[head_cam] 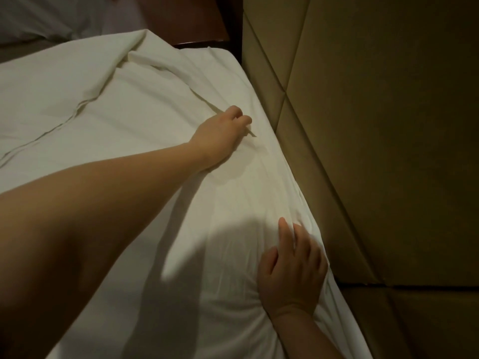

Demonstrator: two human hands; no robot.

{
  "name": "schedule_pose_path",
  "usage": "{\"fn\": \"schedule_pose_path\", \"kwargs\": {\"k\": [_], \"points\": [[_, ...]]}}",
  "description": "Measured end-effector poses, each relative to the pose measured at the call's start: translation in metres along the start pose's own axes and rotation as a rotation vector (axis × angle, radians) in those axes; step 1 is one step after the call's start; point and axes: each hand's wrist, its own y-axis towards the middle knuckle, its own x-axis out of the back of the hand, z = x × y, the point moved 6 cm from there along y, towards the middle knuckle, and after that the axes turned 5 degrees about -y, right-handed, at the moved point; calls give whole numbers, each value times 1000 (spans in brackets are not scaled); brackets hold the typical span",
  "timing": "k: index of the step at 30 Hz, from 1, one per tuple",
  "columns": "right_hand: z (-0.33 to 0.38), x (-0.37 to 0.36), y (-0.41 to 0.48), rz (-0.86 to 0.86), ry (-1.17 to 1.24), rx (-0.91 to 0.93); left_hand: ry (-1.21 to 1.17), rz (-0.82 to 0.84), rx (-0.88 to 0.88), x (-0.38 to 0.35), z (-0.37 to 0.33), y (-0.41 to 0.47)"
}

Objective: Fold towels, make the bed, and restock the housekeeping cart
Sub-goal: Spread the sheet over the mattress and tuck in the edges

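My left hand point(225, 130) pinches a fold of the sheet point(129, 112) farther up, my right hand point(290, 265) presses loose fingers on it nearer me, both along its long edge against the padded wall point(363, 125), so I'd tuck rightward.

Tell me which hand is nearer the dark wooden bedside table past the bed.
Left. The left hand pinches the white bed sheet far up, short of the dark wooden bedside table; the right hand rests on the sheet much farther back.
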Motion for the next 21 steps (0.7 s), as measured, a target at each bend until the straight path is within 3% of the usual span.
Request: {"fn": "schedule_pose_path", "kwargs": {"k": [8, 16, 21], "points": [[0, -3, -1, 11, -6, -5, -68, -69, 107, -3, 9, 2], [-1, -3, 0, -4, 2, -9, -74, -44, 1, -15, 14, 16], [0, -4, 0, -2, 11, -5, -42, -23, 65, -8, 19, 25]]}}
